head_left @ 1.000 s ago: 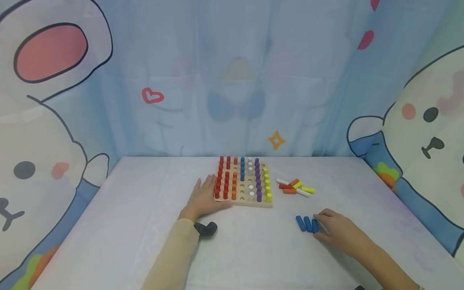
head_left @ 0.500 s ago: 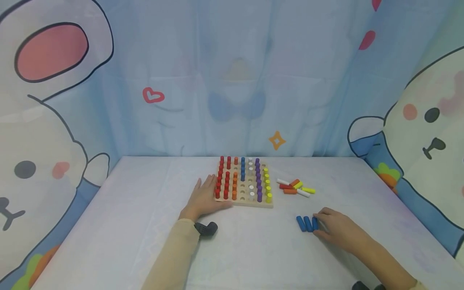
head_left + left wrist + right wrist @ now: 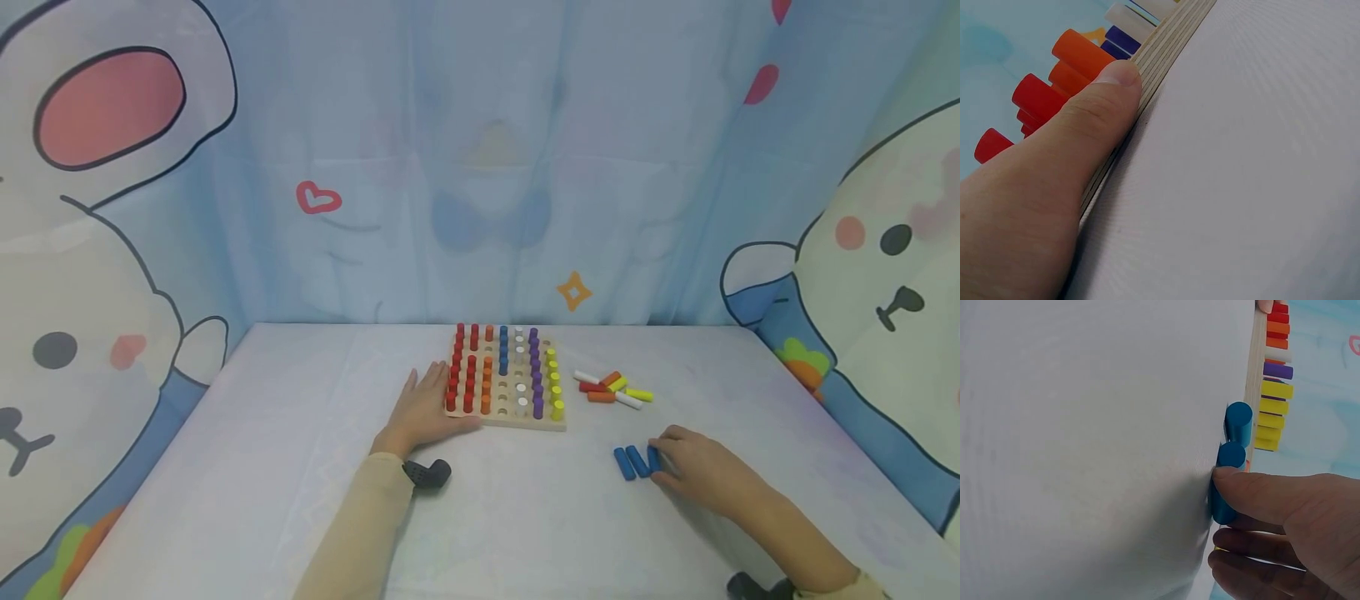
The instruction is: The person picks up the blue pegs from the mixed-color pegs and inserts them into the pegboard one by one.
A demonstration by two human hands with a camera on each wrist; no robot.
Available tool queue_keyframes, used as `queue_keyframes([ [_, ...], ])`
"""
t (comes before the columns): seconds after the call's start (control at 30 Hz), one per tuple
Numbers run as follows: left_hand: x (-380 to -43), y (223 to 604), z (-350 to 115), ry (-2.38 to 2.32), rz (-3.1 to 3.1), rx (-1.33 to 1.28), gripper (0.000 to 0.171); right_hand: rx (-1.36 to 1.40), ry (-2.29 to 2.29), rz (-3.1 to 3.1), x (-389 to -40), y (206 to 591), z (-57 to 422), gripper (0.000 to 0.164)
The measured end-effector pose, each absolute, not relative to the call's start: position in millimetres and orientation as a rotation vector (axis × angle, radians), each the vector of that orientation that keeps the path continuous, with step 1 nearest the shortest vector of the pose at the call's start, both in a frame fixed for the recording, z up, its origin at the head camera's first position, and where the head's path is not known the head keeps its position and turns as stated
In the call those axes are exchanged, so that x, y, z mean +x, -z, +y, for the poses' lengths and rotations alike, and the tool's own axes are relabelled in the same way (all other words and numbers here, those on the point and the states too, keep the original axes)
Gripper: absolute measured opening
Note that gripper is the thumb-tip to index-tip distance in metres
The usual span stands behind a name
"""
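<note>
A wooden pegboard [image 3: 525, 421] stands mid-table, with columns of red, orange, blue, white, purple and yellow pegs. My left hand [image 3: 422, 412] rests against its near left corner. The fingers lie along the left side; the thumb [image 3: 1100, 103] presses the layered front edge in the left wrist view. At the right, my right hand [image 3: 705, 468] pinches a blue peg [image 3: 653, 457] lying on the table. In the right wrist view the thumb [image 3: 1254, 490] covers part of it. Two more blue pegs [image 3: 624, 464] lie just left, the middle one [image 3: 637, 462] tilted.
A loose pile of white, red, orange and yellow pegs [image 3: 601, 397] lies right of the board, beyond the right hand. Several holes in the board hold no peg. A printed curtain [image 3: 375, 250] hangs behind the white-covered table [image 3: 300, 400].
My right hand has shifted slightly away from me with the blue peg in its fingers. The middle blue peg has turned a little more slantwise. My left hand stays at the board.
</note>
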State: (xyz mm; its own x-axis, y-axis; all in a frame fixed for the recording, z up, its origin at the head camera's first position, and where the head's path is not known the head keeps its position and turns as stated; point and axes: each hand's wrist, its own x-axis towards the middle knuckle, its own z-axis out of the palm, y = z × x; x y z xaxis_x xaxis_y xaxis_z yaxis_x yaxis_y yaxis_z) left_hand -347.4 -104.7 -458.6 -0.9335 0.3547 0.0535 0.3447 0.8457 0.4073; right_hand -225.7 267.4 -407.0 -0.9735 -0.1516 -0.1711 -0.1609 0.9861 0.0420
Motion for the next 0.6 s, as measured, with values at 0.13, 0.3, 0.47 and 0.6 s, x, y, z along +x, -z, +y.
queue_keyframes([
  [0.13, -347.0, 457.3, -104.4, -0.661, 2.991, 0.566, 0.116, -0.245, -0.094, 2.966, -227.2, 406.3, 267.1, 0.052],
  [0.3, -346.4, 456.5, -104.4, -0.653, 2.990, 0.563, 0.116, -0.260, -0.096, 2.971, -229.9, 406.2, 267.5, 0.052],
  [0.47, -346.1, 455.9, -104.5, -0.645, 2.992, 0.566, 0.116, -0.286, -0.090, 2.974, -232.6, 405.7, 270.0, 0.051],
  [0.6, -346.3, 456.1, -104.8, -0.638, 2.994, 0.560, 0.116, -0.306, -0.075, 2.980, -233.8, 406.1, 273.1, 0.050],
])
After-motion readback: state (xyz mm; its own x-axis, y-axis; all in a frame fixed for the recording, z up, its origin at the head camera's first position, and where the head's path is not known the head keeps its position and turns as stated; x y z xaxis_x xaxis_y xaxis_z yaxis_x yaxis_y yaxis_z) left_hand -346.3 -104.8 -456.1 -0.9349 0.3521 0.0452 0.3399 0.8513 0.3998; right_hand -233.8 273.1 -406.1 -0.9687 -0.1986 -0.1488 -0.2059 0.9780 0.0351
